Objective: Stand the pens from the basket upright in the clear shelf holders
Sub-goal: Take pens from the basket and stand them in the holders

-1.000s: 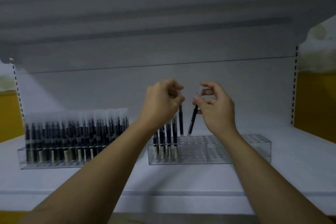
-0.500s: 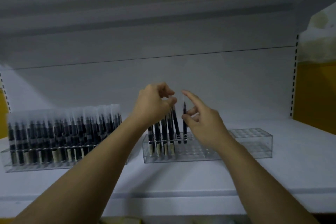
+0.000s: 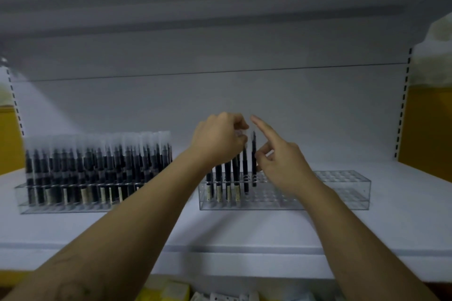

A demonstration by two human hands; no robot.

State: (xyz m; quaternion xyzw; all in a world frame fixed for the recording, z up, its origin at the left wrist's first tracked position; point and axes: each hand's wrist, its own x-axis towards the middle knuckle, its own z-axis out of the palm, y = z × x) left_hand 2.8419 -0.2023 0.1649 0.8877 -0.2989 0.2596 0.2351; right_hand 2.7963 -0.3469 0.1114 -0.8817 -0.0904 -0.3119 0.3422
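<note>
Mid-frame, the right hand [image 3: 281,166] has opened off its pen [image 3: 254,161], now upright in the holder [image 3: 342,193]; the left hand [image 3: 217,139] still pinches the cap of the neighbouring pen [image 3: 245,171]. One more slot filled.

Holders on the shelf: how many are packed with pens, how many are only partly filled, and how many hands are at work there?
Packed holder: 1
Partly filled holder: 1
Hands: 2, left hand and right hand
Total: 4
</note>
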